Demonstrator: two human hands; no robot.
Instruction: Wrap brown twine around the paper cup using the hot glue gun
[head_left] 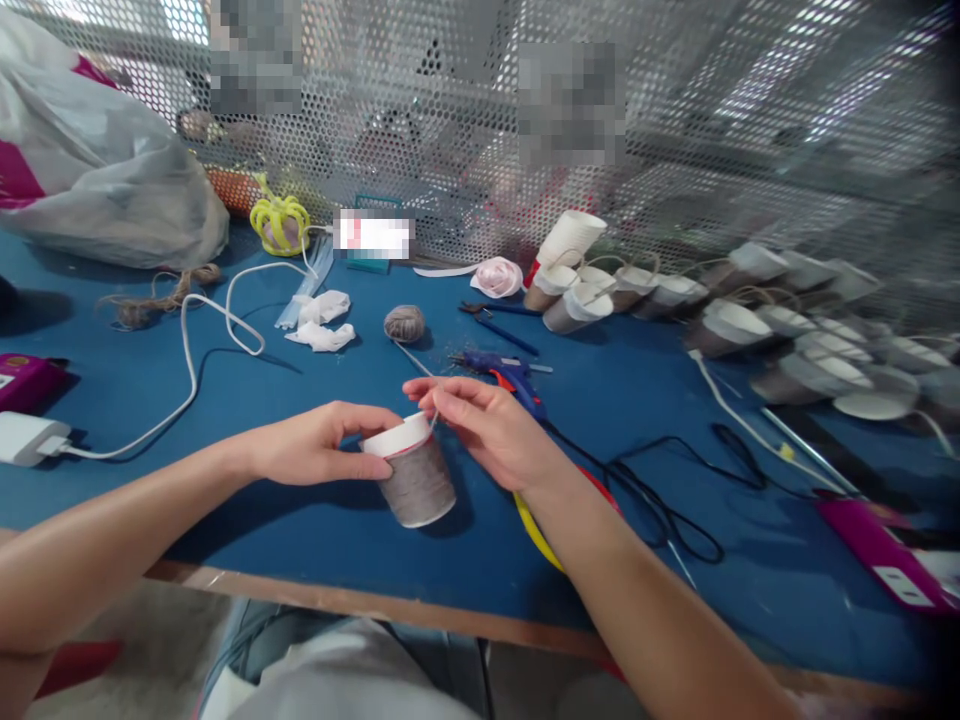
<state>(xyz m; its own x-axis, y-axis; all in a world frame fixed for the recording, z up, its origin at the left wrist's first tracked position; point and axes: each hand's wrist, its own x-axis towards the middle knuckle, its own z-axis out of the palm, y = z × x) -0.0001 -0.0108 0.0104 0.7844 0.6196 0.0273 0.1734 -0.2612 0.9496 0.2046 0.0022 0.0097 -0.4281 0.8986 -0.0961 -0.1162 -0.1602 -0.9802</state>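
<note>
Perforated panel (450, 60) backs blue table (300, 540). Plastic bag (112, 150) far left, cups (727, 328) crowding right; glue gun (487, 362) and yarn ball (404, 323) just beyond wrapped cup (418, 485). Cup tilts near front edge, blue surface stretching left to white cable (193, 370). Left hand (322, 443) holds cup between thumb and fingers; right hand (487, 418), fingers narrow, pinches yarn strand (414, 360) at rim.

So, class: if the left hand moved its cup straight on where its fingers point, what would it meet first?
Probably the right hand, with the grey strand it pinches: both are by the rim of the cup, roughly in line with the left hand. Depth there is hard to judge.
</note>
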